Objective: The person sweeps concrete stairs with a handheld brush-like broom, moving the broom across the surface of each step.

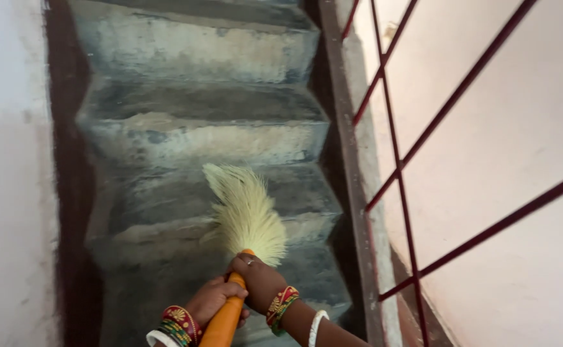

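Broom [246, 215] handle sits gripped in both fists, left hand [212, 301] low, right hand [259, 279] above; bristles fan over the stairs [198, 141].

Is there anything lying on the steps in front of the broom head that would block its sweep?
Nothing visible does. Both the left hand and right hand grip the orange handle, and the pale bristles lie against a bare concrete step. Only dust patches show. The railing stands off to the right.

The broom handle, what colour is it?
Orange. The broom handle shows best in the head view, gripped by the left hand and right hand.
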